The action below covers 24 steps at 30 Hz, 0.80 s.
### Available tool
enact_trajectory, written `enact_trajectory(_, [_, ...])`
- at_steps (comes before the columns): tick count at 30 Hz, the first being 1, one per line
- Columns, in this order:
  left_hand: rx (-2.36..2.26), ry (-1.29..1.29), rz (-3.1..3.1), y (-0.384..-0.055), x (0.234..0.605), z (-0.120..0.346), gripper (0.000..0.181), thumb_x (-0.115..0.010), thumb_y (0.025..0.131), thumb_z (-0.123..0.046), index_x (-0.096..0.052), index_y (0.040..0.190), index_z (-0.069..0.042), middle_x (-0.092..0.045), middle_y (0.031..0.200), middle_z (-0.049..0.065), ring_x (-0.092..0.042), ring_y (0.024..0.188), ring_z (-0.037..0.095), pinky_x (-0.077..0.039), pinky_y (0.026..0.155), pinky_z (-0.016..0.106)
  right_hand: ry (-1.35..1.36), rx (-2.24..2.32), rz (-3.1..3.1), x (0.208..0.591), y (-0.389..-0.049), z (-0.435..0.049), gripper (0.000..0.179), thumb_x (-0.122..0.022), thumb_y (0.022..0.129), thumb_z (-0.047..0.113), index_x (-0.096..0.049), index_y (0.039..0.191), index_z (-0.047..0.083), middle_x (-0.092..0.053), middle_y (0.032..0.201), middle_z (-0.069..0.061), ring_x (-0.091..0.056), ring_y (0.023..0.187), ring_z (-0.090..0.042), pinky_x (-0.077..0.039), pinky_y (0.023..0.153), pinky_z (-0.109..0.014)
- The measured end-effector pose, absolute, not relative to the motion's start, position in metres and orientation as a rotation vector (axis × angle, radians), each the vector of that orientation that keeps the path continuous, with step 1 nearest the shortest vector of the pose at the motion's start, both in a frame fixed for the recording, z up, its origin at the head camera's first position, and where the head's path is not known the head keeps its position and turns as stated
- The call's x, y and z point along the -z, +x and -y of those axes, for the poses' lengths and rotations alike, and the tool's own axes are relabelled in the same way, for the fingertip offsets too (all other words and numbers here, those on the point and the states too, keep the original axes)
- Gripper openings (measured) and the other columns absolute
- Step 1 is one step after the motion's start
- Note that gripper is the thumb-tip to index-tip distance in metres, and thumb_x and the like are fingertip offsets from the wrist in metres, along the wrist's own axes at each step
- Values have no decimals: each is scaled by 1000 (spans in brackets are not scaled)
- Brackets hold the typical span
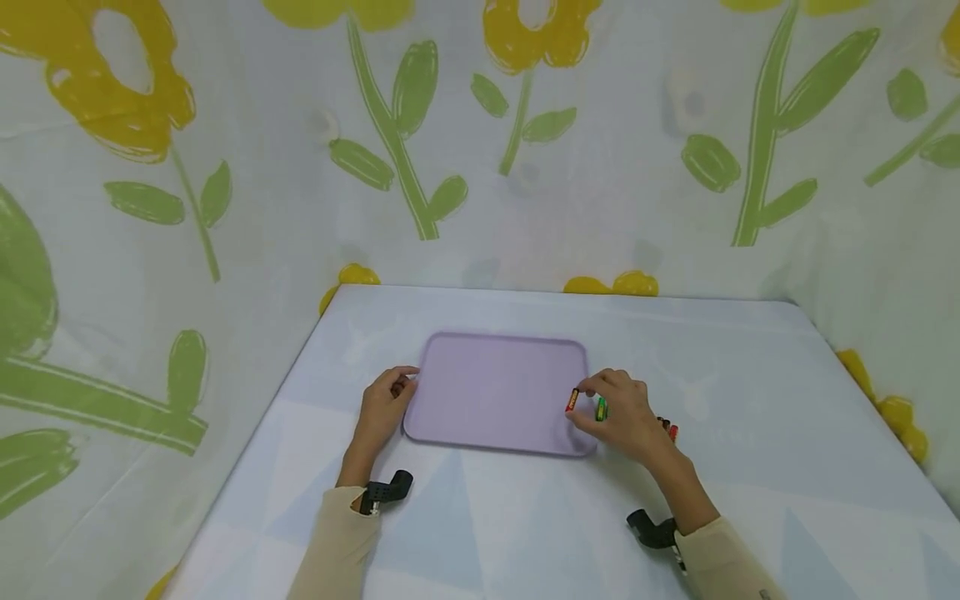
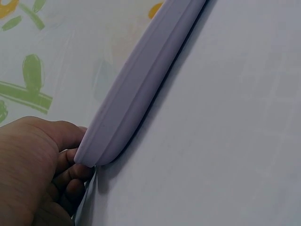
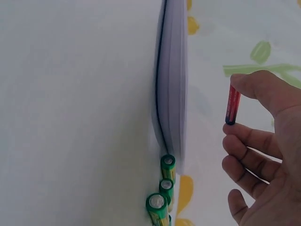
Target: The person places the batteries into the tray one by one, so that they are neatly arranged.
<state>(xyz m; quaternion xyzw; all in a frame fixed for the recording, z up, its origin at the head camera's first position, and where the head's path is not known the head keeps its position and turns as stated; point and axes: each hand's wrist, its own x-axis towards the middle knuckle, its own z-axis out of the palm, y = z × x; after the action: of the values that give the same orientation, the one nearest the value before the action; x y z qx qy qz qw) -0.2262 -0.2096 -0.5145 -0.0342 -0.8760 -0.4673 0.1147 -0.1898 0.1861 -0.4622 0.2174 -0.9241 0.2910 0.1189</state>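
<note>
A shallow lilac tray (image 1: 495,392) lies on the table, and its surface holds nothing. At its left side, my left hand (image 1: 384,407) holds the rim, with the thumb on the edge and the other fingers curled below it in the left wrist view. Over the tray's right edge, my right hand (image 1: 621,417) pinches a small red-and-black battery (image 3: 233,101) by its two ends, between thumb and fingertip. Green batteries (image 3: 168,165) stand in a row close beside the tray's right edge, partly hidden by that hand in the head view.
More batteries (image 1: 673,432), red and black, show behind the right wrist. The table (image 1: 480,525) has a pale cloth with blue triangles. Flower-printed curtains (image 1: 600,167) surround it at the back and sides. A black wrist camera (image 1: 651,530) sits on each forearm.
</note>
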Motion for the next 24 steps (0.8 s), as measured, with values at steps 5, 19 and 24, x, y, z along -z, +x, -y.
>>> enact_trajectory(5, [1378, -102, 2572, -223, 511, 210, 21, -63, 99, -14, -70, 120, -10, -62, 94, 4, -55, 82, 18, -47, 72, 30, 670, -861, 2658, 463, -192, -178, 33, -86, 80, 25, -70, 104, 9, -62, 97, -5, -52, 103, -26, -31, 88, -52])
enact_trajectory(19, [1361, -115, 2534, -221, 515, 209, 20, -66, 98, -11, -71, 117, -11, -62, 92, 1, -55, 81, 17, -47, 71, 29, 728, -917, 2640, 472, -201, -152, 33, -86, 79, 26, -71, 103, 10, -62, 97, -4, -53, 99, -23, -33, 85, -47])
enact_trajectory(24, [1355, -97, 2546, -219, 515, 210, 20, -66, 97, -10, -71, 117, -11, -62, 91, 1, -56, 81, 16, -48, 71, 28, 692, -916, 2692, 475, -206, -141, 32, -85, 81, 28, -72, 104, 12, -62, 98, -2, -53, 100, -21, -33, 85, -45])
